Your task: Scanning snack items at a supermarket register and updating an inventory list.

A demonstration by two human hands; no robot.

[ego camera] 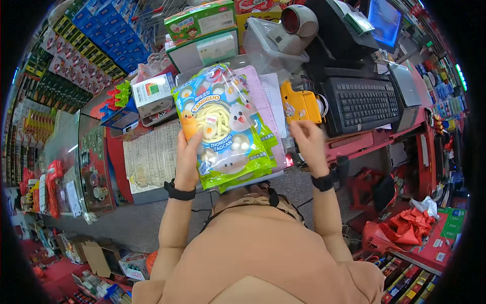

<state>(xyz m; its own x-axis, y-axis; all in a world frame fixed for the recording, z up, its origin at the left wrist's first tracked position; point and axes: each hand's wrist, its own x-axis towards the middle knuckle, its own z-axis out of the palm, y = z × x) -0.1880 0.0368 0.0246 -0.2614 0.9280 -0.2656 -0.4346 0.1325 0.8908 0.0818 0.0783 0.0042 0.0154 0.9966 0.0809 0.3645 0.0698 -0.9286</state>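
Note:
In the head view my left hand [186, 157] grips the left edge of a blue and green candy bag [228, 125], its thumb on the printed front. A second bag of the same green [269, 140] shows from beneath its right side. My right hand [309, 144] is to the right of the bags, apart from them and a little blurred; its fingers are near the lower edge of a yellow plastic item [300, 104], and contact cannot be told. Pink sheets [279, 152] and white printed paper [274, 98] lie partly under the bags.
A black keyboard [366, 100] is at the right, below a lit monitor [384, 22]. A clear plastic bin [262, 49] stands behind the bags beside a white scanner [300, 24]. An open handwritten notebook [150, 159] and a white box [152, 95] are at the left.

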